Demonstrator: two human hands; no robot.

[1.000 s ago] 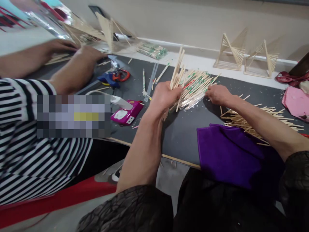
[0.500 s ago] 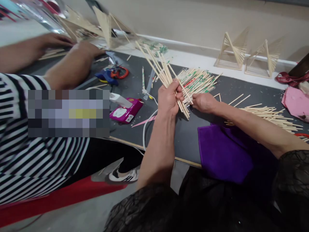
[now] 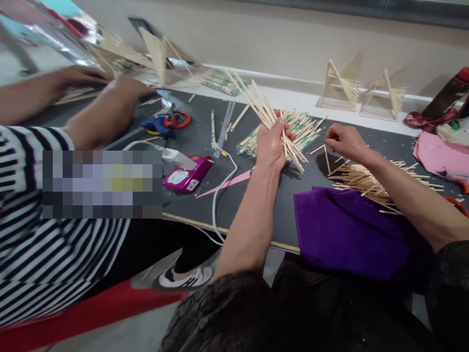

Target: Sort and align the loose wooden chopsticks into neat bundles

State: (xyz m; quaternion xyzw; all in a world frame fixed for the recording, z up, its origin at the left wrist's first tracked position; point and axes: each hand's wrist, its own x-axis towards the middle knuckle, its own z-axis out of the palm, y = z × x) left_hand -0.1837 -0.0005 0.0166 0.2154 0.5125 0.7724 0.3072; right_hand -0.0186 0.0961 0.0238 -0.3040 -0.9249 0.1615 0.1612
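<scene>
My left hand (image 3: 273, 144) is wrapped round a bundle of thin wooden sticks (image 3: 262, 105), which fan out above and below the fist. Behind it lies a pile of sticks in green-printed wrappers (image 3: 306, 129) on the dark tabletop (image 3: 278, 210). My right hand (image 3: 342, 139) hovers to the right of that pile with its fingers curled together; whether something small is between them is hidden. Below my right forearm is a heap of bare sticks (image 3: 361, 182), beside a purple cloth (image 3: 340, 234) at the table's front edge.
A person in a striped top (image 3: 69, 259) works at the left. Nearby are a magenta power strip (image 3: 188, 173), a white cable (image 3: 216, 195) and blue-and-orange tools (image 3: 164, 121). Two stick models (image 3: 340, 90) stand on the back ledge, and a pink cloth (image 3: 434, 154) lies right.
My right hand has moved away from the held bundle, up and to the right. My left hand still grips the sticks, now slightly further right. The view has shifted a little.
</scene>
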